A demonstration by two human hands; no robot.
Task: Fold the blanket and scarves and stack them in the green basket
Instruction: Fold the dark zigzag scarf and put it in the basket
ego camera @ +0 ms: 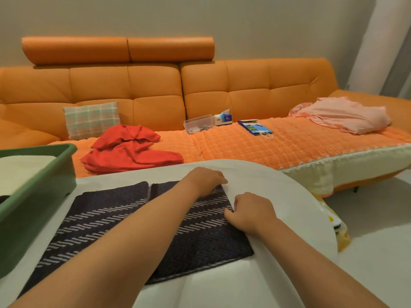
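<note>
A dark navy scarf with pale dashed stripes lies spread flat on the white table. My left hand grips its far right corner with curled fingers. My right hand pinches the right edge a little nearer to me. The green basket stands at the table's left end and holds a folded cream cloth. A crumpled red scarf lies on the orange sofa behind the table.
On the sofa seat lie a plaid cushion, a clear plastic box, a tissue box, a blue paper bag and a pink cloth. A yellow object sits on the floor by the table's right edge.
</note>
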